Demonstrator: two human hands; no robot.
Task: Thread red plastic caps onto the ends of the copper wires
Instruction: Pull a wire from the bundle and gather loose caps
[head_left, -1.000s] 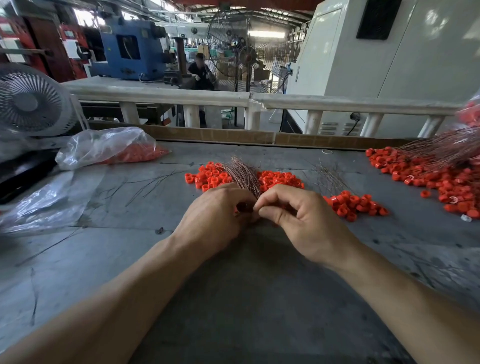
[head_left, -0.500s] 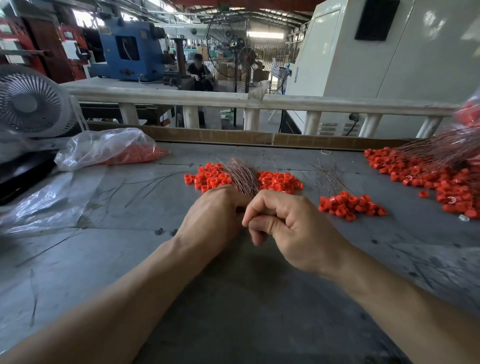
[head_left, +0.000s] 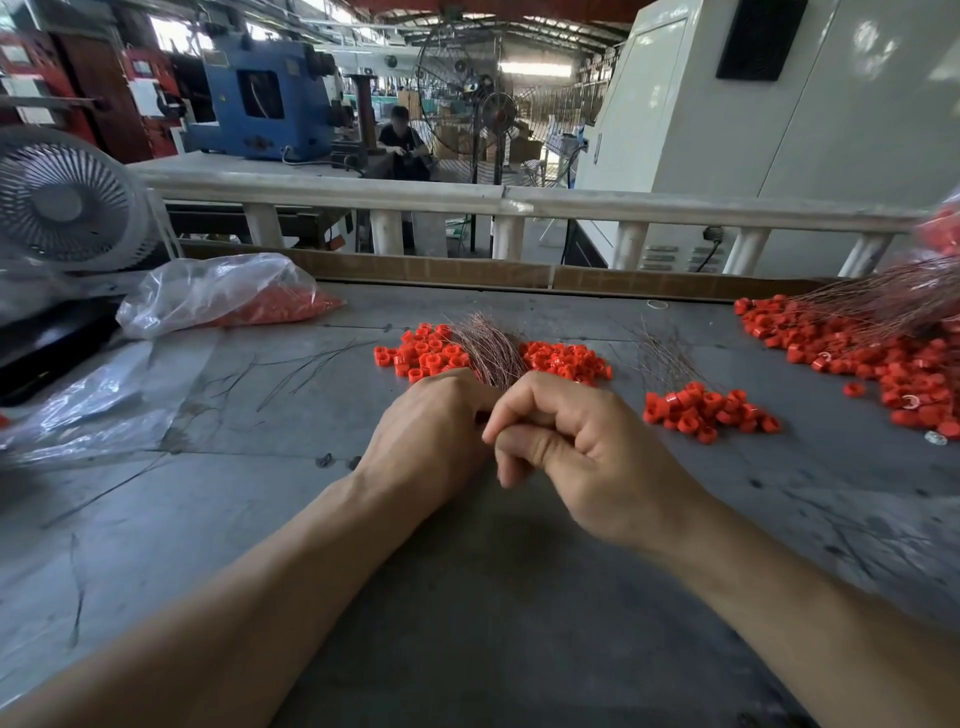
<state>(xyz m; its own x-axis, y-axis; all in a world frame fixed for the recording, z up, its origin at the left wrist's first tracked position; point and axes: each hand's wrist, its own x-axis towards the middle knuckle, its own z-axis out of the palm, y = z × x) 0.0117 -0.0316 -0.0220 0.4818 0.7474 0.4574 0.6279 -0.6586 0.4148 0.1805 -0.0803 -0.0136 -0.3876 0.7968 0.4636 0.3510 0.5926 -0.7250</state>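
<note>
Grey metal table (head_left: 519, 597) lies under two bare arms. The left hand (head_left: 426, 441) is curled round a bunch of thin copper wires (head_left: 491, 351) that fan out past its knuckles. The right hand (head_left: 566, 447) touches the left, fingers bent in tight; what it pinches is hidden, so I cannot tell. Just behind the hands sit two little heaps of red caps (head_left: 563, 358), one on each side of the wires. Another small heap (head_left: 706, 410) lies to the right. Far right is a big pile of caps (head_left: 883, 358) with wires on top. Far left rests a plastic bag (head_left: 218, 291) near a white fan (head_left: 67, 202).
</note>
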